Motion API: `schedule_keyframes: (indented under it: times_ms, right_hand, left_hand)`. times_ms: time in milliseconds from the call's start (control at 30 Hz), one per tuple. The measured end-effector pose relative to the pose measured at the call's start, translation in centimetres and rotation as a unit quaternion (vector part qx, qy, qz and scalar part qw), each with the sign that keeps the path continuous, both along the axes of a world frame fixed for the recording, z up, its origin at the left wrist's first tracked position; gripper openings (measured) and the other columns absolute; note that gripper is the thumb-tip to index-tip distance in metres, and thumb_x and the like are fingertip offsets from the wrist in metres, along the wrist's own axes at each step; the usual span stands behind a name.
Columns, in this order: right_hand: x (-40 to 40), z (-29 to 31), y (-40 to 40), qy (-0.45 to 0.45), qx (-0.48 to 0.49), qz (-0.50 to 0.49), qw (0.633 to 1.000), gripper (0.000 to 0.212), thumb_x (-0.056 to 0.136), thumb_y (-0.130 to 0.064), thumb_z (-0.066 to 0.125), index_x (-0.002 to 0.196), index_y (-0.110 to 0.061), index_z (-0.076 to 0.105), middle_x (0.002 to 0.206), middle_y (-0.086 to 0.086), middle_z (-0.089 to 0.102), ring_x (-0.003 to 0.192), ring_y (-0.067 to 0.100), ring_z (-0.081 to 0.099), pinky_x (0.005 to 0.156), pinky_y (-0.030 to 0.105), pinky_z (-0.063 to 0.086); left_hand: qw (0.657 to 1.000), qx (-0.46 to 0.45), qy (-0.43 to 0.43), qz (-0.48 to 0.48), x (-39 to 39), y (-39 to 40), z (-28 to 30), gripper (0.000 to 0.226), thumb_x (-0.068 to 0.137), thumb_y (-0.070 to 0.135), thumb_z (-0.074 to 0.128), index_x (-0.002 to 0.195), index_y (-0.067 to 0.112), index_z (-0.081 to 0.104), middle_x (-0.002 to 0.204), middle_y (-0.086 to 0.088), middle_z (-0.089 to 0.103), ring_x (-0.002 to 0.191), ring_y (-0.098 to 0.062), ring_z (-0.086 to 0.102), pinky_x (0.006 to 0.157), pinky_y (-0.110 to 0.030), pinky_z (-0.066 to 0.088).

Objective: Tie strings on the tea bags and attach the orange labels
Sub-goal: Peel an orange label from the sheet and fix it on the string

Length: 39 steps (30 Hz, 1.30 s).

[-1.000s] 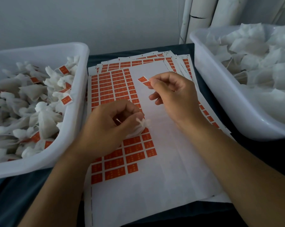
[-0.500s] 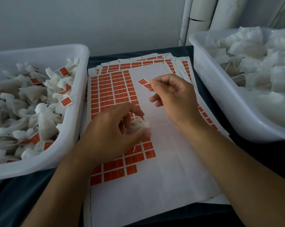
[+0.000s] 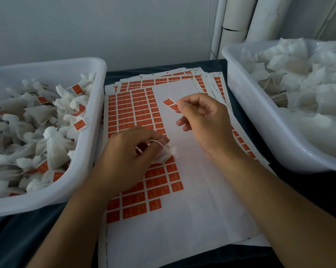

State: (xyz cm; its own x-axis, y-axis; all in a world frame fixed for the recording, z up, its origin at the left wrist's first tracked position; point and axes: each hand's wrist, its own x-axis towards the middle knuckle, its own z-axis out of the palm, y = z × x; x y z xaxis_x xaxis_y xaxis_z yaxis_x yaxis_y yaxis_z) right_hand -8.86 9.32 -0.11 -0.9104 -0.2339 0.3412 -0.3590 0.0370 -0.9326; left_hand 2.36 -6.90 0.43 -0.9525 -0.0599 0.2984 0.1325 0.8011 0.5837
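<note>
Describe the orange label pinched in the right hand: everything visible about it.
The orange label is a small paper sticker, orange with a thin white border and faint paler marks too small to read. It looks like two rectangular panels joined in a strip, tilted. The right hand pinches its lower right end between thumb and forefinger, holding it above the white backing of the top label sheet, touching nothing else.

Two bare forearms reach in from the lower edge of the frame, the left hand (image 3: 128, 155) and right hand (image 3: 204, 120) without sleeves, gloves, rings or watches.
</note>
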Motion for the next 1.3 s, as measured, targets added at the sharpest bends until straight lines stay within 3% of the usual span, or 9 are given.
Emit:
schedule_keyframes:
  times_ms: [133, 200, 367, 533, 700, 867, 967, 1067, 1300]
  right_hand:
    - [0.0, 0.0, 0.0, -0.002, 0.001, 0.002, 1.000, 0.006, 0.099, -0.027, 0.066, 0.098, -0.023, 0.071, 0.088, -0.016, 0.075, 0.074, 0.008, 0.074, 0.061, 0.016, 0.057]
    - [0.1, 0.0, 0.0, -0.002, 0.001, 0.002, 1.000, 0.006, 0.099, -0.027, 0.066, 0.099, -0.023, 0.071, 0.088, -0.017, 0.075, 0.073, 0.007, 0.074, 0.060, 0.016, 0.056]
    - [0.1, 0.1, -0.1, 0.000, 0.002, 0.000, 1.000, 0.006, 0.099, -0.027, 0.066, 0.098, -0.024, 0.071, 0.086, -0.019, 0.074, 0.073, 0.006, 0.074, 0.060, 0.015, 0.056]
    - [0.2, 0.3, 0.0, 0.001, -0.001, 0.003, 1.000, 0.005, 0.099, -0.027, 0.066, 0.096, -0.026, 0.070, 0.087, -0.020, 0.074, 0.073, 0.007, 0.074, 0.060, 0.016, 0.056]
    - [0.3, 0.4, 0.1, 0.001, -0.010, 0.012, 1.000, 0.003, 0.098, -0.027, 0.067, 0.096, -0.026, 0.070, 0.086, -0.015, 0.075, 0.075, 0.009, 0.074, 0.061, 0.018, 0.057]
    - [0.4, 0.4, 0.1, 0.013, -0.011, 0.008, 1.000, 0.004, 0.095, -0.026, 0.072, 0.096, -0.026, 0.068, 0.086, -0.014, 0.074, 0.077, 0.009, 0.074, 0.062, 0.017, 0.057]
    - [0.4, 0.4, 0.0, 0.011, -0.006, 0.004, 1.000, 0.005, 0.095, -0.026, 0.072, 0.095, -0.029, 0.067, 0.085, -0.015, 0.073, 0.077, 0.009, 0.073, 0.062, 0.016, 0.056]
    - [0.4, 0.4, 0.0, 0.009, -0.001, 0.003, 1.000, 0.004, 0.095, -0.027, 0.071, 0.096, -0.029, 0.067, 0.086, -0.016, 0.073, 0.078, 0.008, 0.073, 0.062, 0.016, 0.056]
    - [0.6, 0.6, 0.0, -0.004, -0.013, 0.013, 1.000, 0.010, 0.095, -0.025, 0.072, 0.103, -0.028, 0.066, 0.093, -0.011, 0.074, 0.077, 0.010, 0.074, 0.062, 0.018, 0.057]
  left_hand:
    - [0.999, 0.046, -0.020, -0.019, 0.2, 0.4, -0.1, 0.032, 0.102, 0.037, 0.048, 0.117, 0.030, 0.075, 0.101, 0.031, 0.068, 0.094, 0.007, 0.067, 0.068, -0.009, 0.052]
    - [0.996, 0.080, -0.034, -0.026, 0.3, 0.7, 0.0, 0.028, 0.105, 0.030, 0.048, 0.111, 0.031, 0.076, 0.088, 0.033, 0.069, 0.087, 0.007, 0.068, 0.064, -0.008, 0.050]
    - [0.982, 0.172, -0.063, -0.045, 0.2, 1.4, 0.1, 0.036, 0.101, 0.039, 0.044, 0.093, 0.025, 0.076, 0.072, 0.014, 0.070, 0.068, -0.009, 0.069, 0.060, -0.015, 0.051]
    - [0.973, 0.222, -0.058, -0.037, 0.2, 1.7, 0.0, 0.042, 0.097, 0.045, 0.047, 0.088, 0.018, 0.078, 0.080, 0.009, 0.076, 0.077, -0.014, 0.074, 0.066, -0.022, 0.058]
    - [0.956, 0.278, -0.035, -0.084, 0.2, 1.2, 0.3, 0.028, 0.098, 0.014, 0.050, 0.107, 0.015, 0.077, 0.100, 0.005, 0.078, 0.089, -0.020, 0.075, 0.071, -0.023, 0.059]
    - [0.983, 0.178, 0.013, -0.038, 0.0, 1.2, -0.2, 0.022, 0.096, 0.012, 0.065, 0.106, 0.028, 0.076, 0.105, 0.021, 0.075, 0.098, -0.002, 0.072, 0.077, -0.012, 0.056]
    - [0.988, 0.148, 0.037, 0.012, -0.3, 1.2, -0.6, 0.013, 0.098, 0.026, 0.064, 0.094, 0.031, 0.075, 0.098, 0.021, 0.074, 0.092, -0.003, 0.072, 0.074, -0.015, 0.058]
    - [0.987, 0.127, 0.082, 0.048, -0.7, 1.0, -0.7, 0.014, 0.099, 0.028, 0.062, 0.100, 0.027, 0.076, 0.101, 0.019, 0.073, 0.095, -0.008, 0.069, 0.076, -0.017, 0.057]
    - [0.967, 0.233, 0.097, 0.041, -0.7, 2.1, -0.5, 0.020, 0.102, 0.023, 0.056, 0.108, 0.020, 0.075, 0.100, 0.017, 0.075, 0.097, -0.009, 0.072, 0.077, -0.019, 0.059]
